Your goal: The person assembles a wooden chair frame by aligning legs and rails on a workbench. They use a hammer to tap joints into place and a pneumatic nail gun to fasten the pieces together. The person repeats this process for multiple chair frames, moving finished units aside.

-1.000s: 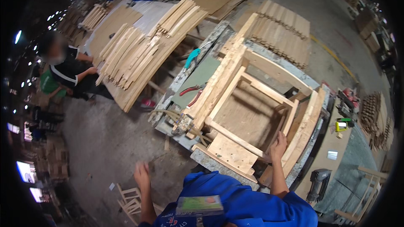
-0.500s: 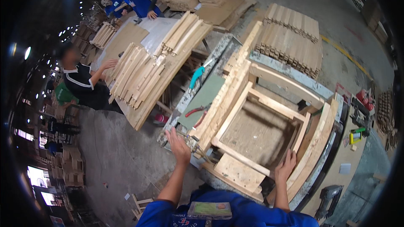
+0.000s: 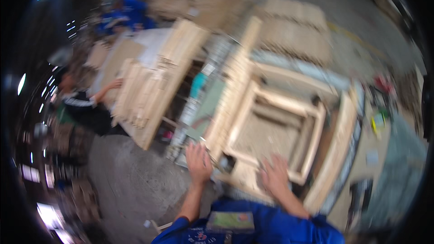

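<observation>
Motion blurs the whole picture. A pale wooden frame (image 3: 312, 151) of joined rails lies inside a larger wooden jig (image 3: 332, 153) on the workbench. My right hand (image 3: 275, 178) is over the near rail of the frame, beside a flat wooden board (image 3: 246, 175), with its fingers stretched out. Whether its fingertips press on the rail I cannot tell. My left hand (image 3: 199, 162) has its fingers extended at the near end of the jig's long left beam (image 3: 233, 95), close to a blurred metal part, and nothing shows in it.
Left of the beam lie a teal-handled tool (image 3: 197, 85) and a green sheet (image 3: 205, 113). A table with wooden strips (image 3: 140, 90) stands farther left, with a person (image 3: 83, 104) beside it. Stacked wood (image 3: 294, 31) is behind the jig. A dark power tool (image 3: 360, 199) rests at right.
My right hand has moved left from the frame's near right corner to its near rail. My left hand stays near the beam's end. The view has shifted and blurred.
</observation>
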Available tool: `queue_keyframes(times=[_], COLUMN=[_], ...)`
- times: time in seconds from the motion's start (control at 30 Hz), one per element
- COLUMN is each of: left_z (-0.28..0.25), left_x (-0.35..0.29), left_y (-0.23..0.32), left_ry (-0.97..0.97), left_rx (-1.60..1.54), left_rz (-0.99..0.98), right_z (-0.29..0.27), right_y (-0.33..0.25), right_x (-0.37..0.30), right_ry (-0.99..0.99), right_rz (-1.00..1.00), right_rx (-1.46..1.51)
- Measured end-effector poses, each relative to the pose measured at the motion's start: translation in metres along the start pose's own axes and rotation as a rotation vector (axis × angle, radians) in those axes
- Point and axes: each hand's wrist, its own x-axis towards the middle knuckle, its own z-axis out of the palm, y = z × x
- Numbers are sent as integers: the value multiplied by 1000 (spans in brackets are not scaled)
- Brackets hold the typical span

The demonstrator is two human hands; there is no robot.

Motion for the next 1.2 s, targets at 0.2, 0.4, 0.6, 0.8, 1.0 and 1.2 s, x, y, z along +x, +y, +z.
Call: queue_keyframes(times=[0.2, 0.4, 0.6, 0.8, 1.0, 1.2], left_z=[29, 76, 136, 202, 228, 226], left_x=[-2, 21, 80, 96, 90, 91], left_y=[59, 68, 82, 64, 73, 69], left_ry=[-313, -372, -439, -568, -742, -961], left_rx=[-227, -150, 86, 470, 645, 711], left_rz=[170, 275, 446, 616, 756, 749], right_z=[33, 33, 31, -4, -30, -23], right_y=[1, 7, 21, 80, 159, 161], right_x=[-24, -16, -12, 9, 29, 34], right_ry=[-238, -209, -129, 31, 173, -47], right_rz=[-15, -33, -20, 227, 489, 360], right_rx=[-127, -111, -10, -67, -242, -283])
